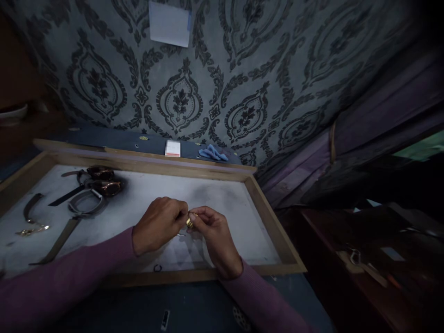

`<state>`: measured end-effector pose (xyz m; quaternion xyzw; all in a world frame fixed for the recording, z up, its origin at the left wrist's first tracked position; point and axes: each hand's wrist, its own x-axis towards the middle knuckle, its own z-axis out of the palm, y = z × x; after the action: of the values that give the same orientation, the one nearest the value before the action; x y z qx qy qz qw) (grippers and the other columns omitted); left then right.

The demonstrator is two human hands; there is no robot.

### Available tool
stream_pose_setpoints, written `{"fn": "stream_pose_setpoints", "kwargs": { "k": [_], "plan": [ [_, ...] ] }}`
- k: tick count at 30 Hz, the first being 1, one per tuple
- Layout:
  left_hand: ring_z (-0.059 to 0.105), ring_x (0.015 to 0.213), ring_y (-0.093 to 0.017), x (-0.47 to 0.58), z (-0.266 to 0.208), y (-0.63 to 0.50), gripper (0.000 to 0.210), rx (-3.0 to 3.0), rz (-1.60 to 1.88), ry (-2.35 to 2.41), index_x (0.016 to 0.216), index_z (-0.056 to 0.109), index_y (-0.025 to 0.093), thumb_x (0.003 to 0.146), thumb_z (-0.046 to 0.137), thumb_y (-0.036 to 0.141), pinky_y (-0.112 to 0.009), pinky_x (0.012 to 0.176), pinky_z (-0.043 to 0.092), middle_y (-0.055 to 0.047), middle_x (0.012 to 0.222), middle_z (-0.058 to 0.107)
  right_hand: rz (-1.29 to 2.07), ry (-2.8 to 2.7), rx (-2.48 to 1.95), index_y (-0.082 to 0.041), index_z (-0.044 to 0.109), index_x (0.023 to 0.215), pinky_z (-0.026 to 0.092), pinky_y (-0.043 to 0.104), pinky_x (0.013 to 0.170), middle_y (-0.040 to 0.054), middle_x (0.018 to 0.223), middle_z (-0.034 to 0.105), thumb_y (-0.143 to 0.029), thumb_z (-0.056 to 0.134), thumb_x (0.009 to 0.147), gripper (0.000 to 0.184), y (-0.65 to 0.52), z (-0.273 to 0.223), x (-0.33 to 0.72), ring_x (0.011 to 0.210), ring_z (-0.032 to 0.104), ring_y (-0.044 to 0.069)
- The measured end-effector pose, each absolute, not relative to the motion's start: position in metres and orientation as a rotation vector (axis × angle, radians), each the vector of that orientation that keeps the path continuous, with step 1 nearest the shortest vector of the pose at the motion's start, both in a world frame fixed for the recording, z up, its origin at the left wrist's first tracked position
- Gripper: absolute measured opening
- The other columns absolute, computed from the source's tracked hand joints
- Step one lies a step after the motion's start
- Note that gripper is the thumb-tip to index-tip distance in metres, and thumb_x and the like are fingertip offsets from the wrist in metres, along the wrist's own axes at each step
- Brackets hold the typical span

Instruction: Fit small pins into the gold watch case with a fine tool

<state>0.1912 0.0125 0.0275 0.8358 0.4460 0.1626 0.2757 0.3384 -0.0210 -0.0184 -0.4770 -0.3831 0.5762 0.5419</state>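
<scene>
Between the thumb and fingers of my right hand (pixel 215 236) is a small shiny gold ring-like piece (pixel 189 222). My left hand (pixel 160 224) is closed right beside it, with thumb and fingertips pressed together near the gold piece. What those fingertips pinch, if anything, is hidden. Both hands are over the white base of a wooden-framed tray (pixel 279 222). Just below the fingers a thin, bright metal bit (pixel 181 235) lies on the tray. Closer to the front edge there is a small dark open ring (pixel 157 268).
Sunglasses (pixel 108 187), a grey strap with a loop (pixel 86 203) and a dark strap with gold-coloured parts (pixel 33 210) lie on the tray's left. Behind its rim are a small white box (pixel 173 148) and a blue cloth (pixel 213 152). A patterned wall rises behind.
</scene>
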Motion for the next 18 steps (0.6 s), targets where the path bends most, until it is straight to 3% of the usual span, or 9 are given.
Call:
{"fn": "stream_pose_setpoints", "kwargs": {
  "k": [5,18],
  "plan": [
    [0.046,0.052,-0.010,0.187,0.021,0.020,0.021,2.118,0.440,1.146,0.061,0.062,0.016,0.080,0.055,0.018,-0.021,0.054,0.027,0.004,0.051,0.050,1.415,-0.918,-1.127,-0.017,0.069,0.068,0.048,0.023,0.052,-0.0016,0.059,0.066,-0.032,0.080,0.064,0.019,-0.020,-0.018,0.340,0.049,0.057,0.010],
    [0.053,0.050,-0.010,0.183,0.012,0.037,0.015,1.437,0.368,0.906,0.060,0.059,0.014,0.064,0.065,0.027,-0.021,0.051,0.035,0.002,0.052,0.061,1.415,-0.965,-1.100,-0.017,0.069,0.068,0.048,0.023,0.051,-0.0010,0.058,0.067,-0.033,0.079,0.067,0.019,-0.021,-0.018,0.339,0.051,0.057,0.011]
  ]
}}
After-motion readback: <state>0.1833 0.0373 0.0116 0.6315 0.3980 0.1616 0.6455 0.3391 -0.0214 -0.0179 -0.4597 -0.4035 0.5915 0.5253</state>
